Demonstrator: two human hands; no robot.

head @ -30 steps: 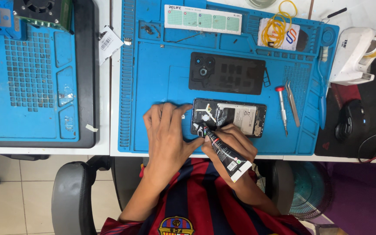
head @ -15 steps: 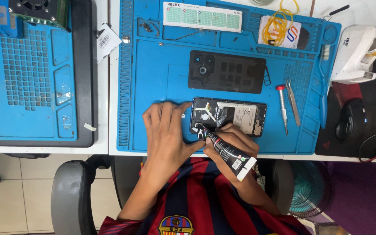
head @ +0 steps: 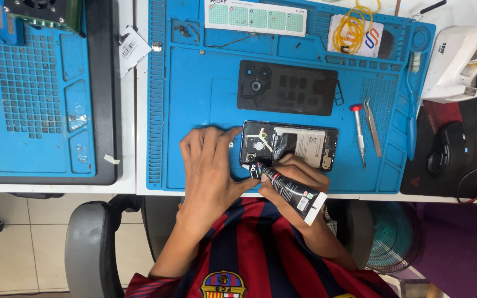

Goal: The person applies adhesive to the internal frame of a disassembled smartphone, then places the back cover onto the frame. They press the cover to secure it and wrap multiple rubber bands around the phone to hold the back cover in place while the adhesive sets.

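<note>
right hand [head: 299, 179]: fingers closed round a black squeeze tube of adhesive with a white crimped end [head: 291, 190], nozzle tip resting at the lower left edge of the phone.
left hand [head: 211, 168]: flat and spread on the mat, nothing gripped, fingertips braced against the phone's left end to steady it.
opened black smartphone, back removed, battery and boards exposed [head: 299, 144]: lies lengthwise near the front edge of the mat, just beyond both hands.
judgement on doing the bead well: light, even squeeze; nozzle kept on the frame rim, off the battery and camera; left hand holding the body firm so the line runs thin and unbroken.
black plastic back cover with camera cutouts [head: 287, 88]: flat, inner face up, just behind the phone, apart from it.
red-capped screwdriver [head: 359, 132] and steel tweezers [head: 372, 132]: side by side, right of the phone.
blue silicone repair mat [head: 194, 83]: bears all the above.
black computer mouse [head: 447, 149]: off the mat, far right.
</note>
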